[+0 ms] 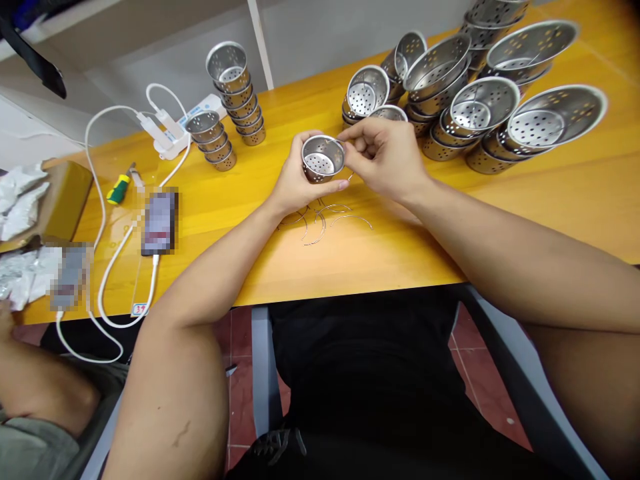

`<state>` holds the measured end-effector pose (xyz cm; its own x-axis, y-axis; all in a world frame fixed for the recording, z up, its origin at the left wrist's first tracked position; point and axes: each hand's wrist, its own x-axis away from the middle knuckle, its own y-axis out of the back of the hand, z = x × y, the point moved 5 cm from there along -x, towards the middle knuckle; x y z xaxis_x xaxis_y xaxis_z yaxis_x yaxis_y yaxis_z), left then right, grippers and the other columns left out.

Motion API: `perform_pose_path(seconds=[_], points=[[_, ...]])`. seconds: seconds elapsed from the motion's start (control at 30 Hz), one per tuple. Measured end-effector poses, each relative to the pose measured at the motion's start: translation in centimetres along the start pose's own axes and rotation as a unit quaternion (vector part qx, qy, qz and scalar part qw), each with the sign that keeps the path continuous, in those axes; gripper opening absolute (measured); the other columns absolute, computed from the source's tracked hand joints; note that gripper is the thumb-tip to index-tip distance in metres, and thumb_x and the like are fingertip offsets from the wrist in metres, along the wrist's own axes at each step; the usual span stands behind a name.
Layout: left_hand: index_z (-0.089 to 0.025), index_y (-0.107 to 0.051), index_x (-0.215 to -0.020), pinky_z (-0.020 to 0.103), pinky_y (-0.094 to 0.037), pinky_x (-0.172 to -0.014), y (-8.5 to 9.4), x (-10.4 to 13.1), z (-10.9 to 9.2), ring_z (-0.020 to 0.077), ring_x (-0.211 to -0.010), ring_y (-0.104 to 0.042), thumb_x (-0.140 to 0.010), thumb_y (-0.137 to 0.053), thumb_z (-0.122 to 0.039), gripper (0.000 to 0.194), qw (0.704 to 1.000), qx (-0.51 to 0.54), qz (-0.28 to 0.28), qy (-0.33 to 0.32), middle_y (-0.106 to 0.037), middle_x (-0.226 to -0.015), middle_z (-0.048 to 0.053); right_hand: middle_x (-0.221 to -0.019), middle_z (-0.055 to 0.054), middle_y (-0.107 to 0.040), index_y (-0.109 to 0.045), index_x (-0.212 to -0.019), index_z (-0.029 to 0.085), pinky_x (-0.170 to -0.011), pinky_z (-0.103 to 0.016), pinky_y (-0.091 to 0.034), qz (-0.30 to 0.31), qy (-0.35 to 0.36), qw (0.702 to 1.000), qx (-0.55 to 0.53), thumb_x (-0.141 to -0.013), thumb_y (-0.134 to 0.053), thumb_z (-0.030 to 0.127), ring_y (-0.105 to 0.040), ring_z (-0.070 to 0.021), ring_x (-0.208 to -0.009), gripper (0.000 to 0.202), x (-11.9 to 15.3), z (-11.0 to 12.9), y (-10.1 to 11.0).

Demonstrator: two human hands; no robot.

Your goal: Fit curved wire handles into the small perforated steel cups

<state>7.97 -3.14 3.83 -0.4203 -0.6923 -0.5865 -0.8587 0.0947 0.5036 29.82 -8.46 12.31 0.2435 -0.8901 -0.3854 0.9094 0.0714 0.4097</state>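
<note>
Left hand [295, 180]: we close it around the perforated steel cup [323, 159], held above the middle of the yellow table [550, 200].
Right hand [385, 157]: our fingertips pinch at the right rim of the cup; what they hold we cannot tell.
Near the cup: thin wire rings [325, 223] lie on the table just below.
Far right: stacked cups [480, 100] on their sides.
Far left: two upright stacks [235, 93].

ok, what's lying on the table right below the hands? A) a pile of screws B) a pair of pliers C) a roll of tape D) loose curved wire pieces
D: thin curved wire pieces lie scattered on the yellow table just under the left hand, which holds a perforated steel cup, and the right hand.
</note>
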Motion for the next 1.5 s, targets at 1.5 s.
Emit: perform_pose_path(seconds=[1.5], points=[[-0.024, -0.053, -0.163, 0.063, -0.052, -0.144, -0.2, -0.4, -0.6, 0.0313, -0.147, -0.076, -0.102, -0.086, -0.089, 0.096, 0.997, 0.024, 0.068, -0.006, -0.072, -0.152, 0.011, -0.072, 0.000, -0.071, -0.079, -0.086, 0.033, -0.041, -0.036, -0.044, 0.108, -0.022, 0.963, -0.246, -0.068, -0.121, 0.085, -0.053, -0.0192, -0.058, 0.069, 0.1, 1.0, -1.2]])
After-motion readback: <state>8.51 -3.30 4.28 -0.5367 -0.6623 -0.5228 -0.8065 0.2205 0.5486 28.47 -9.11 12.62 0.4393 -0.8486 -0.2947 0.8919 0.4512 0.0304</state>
